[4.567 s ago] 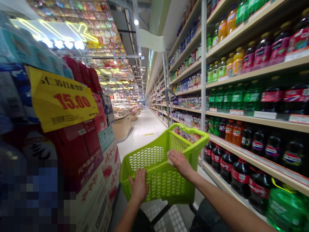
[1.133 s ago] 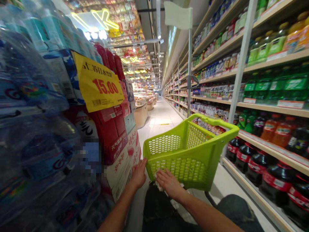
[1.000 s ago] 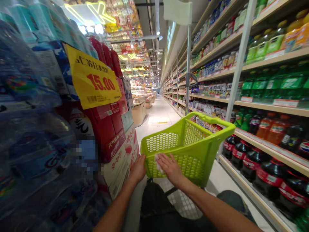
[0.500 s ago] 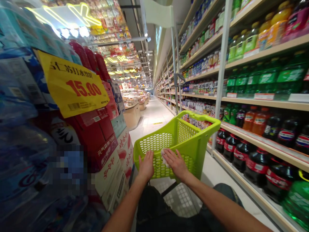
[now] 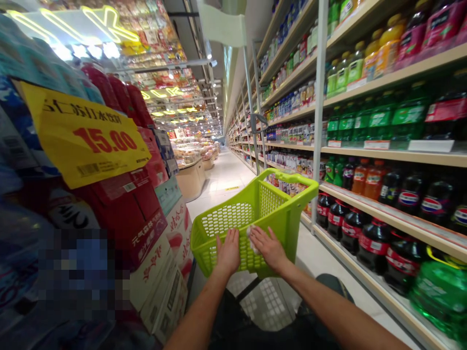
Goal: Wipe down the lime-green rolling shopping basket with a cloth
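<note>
A lime-green shopping cart (image 5: 282, 221) with perforated walls stands before my knees. Its push handle is raised at the right. My right hand (image 5: 269, 249) presses a crumpled white wipe (image 5: 254, 248) against the cart's near side, fingers laid over it. Most of the wipe is hidden beneath them. My left hand (image 5: 229, 252) rests on the near rim further left, fingers stretched and lying flat, holding nothing. Between the two hands is a narrow gap of green mesh.
Drink shelves (image 5: 394, 148) line the right side, with large cola bottles (image 5: 375, 238) at the bottom. Stacked drink cartons (image 5: 126, 216) rise close on the left under a yellow price sign (image 5: 91, 136). A pale tiled aisle (image 5: 222, 175) runs ahead past display counters (image 5: 189, 180).
The view has turned slightly right, so the cart and shelves appear further left. Both hands have slid rightward along the cart's side, toward the handle end, the wipe moving with my right hand.
</note>
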Demonstrator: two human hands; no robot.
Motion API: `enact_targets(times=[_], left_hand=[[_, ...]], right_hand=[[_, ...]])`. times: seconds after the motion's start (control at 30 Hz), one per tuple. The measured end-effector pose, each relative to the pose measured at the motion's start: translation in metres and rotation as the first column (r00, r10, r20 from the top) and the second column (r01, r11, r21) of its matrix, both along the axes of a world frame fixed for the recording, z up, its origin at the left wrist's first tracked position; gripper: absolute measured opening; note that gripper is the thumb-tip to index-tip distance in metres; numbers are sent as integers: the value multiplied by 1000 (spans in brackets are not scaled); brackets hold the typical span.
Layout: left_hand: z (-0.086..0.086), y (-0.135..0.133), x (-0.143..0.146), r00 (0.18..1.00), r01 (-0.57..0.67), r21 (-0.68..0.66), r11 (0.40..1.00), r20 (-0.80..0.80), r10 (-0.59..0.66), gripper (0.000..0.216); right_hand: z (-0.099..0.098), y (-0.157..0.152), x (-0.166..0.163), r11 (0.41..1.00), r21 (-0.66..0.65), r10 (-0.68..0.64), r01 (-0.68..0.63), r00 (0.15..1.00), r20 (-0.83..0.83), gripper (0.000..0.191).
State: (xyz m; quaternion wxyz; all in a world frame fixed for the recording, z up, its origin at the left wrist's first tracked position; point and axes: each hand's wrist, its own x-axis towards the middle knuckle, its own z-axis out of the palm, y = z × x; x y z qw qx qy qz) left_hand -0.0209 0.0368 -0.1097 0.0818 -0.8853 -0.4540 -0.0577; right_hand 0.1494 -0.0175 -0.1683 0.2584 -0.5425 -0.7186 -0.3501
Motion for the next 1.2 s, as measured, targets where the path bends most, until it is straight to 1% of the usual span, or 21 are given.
enact_targets(times=[0.1, 0.13, 0.17, 0.2, 0.3, 0.37, 0.4, 0.43, 0.53, 0.57, 0.6, 0.63, 0.77, 0.8, 0.87, 0.97, 1.0, 1.03, 1.07, 1.1, 1.2], left_hand=[[-2, -1, 3, 1000, -6, -1, 1000, -13, 6, 76], [-1, -1, 3, 1000, -12, -1, 1000, -18, 12, 76], [0, -2, 4, 1000, -18, 0, 1000, -24, 18, 76], [2, -2, 6, 999, -23, 3, 1000, -29, 23, 76], [10, -6, 18, 999, -8, 19, 1000, -36, 9, 77], [13, -9, 27, 999, 23, 9, 1000, -47, -22, 78], [13, -10, 30, 998, 31, -2, 1000, -54, -31, 78], [12, -11, 33, 998, 36, -10, 999, -60, -36, 78], [9, -12, 35, 998, 34, -14, 999, -60, -35, 78], [8, -12, 35, 998, 32, -13, 999, -55, -33, 78], [9, -12, 36, 998, 32, -10, 999, -47, -32, 78], [10, -13, 37, 999, 38, -4, 999, -35, -38, 78], [18, -17, 49, 995, 100, -1, 995, -4, -101, 78], [19, -19, 52, 994, 107, -13, 994, -8, -107, 79], [20, -20, 56, 994, 104, -37, 994, -23, -105, 80], [19, -20, 55, 994, 103, -40, 994, -27, -104, 80], [18, -20, 54, 994, 104, -41, 994, -22, -105, 79], [18, -19, 53, 994, 104, -43, 994, -15, -104, 79], [17, -19, 53, 995, 96, -45, 994, -5, -97, 80], [18, -19, 53, 996, 85, -49, 995, 4, -85, 80], [19, -21, 54, 999, 45, -54, 998, 9, -44, 80]], right_hand=[[-34, -9, 8, 996, -81, 32, -27, 998, 62, 32], [-41, -13, 10, 996, -85, 32, -26, 997, 64, 32], [-41, -16, 11, 997, -74, 22, -18, 998, 55, 33], [-36, -18, 12, 999, -53, 3, -1, 999, 37, 35], [1, -15, 17, 997, 21, -73, 74, 997, -33, 40], [17, -11, 23, 993, 38, -109, 111, 992, -61, 41], [17, -10, 27, 993, 31, -116, 118, 992, -58, 40], [11, -11, 31, 993, 14, -118, 119, 992, -47, 38], [-19, -22, 44, 993, -61, -99, 100, 995, 26, 36], [-25, -26, 47, 993, -71, -93, 96, 995, 46, 37], [-26, -30, 51, 993, -66, -98, 102, 994, 53, 39], [-22, -32, 53, 992, -48, -115, 117, 992, 46, 40], [22, -29, 62, 977, 67, -200, 205, 978, -66, 40], [28, -27, 64, 974, 75, -207, 213, 975, -81, 40], [23, -27, 66, 977, 60, -201, 205, 977, -69, 37], [-6, -38, 70, 988, 6, -154, 154, 988, 21, 36], [-11, -43, 72, 989, 3, -149, 149, 988, 39, 38], [-10, -47, 75, 987, 18, -159, 159, 987, 34, 41], [-2, -50, 79, 982, 49, -181, 181, 983, 8, 43], [12, -53, 84, 972, 93, -213, 216, 976, -40, 44], [60, -52, 104, 918, 207, -297, 337, 933, -204, 46]])
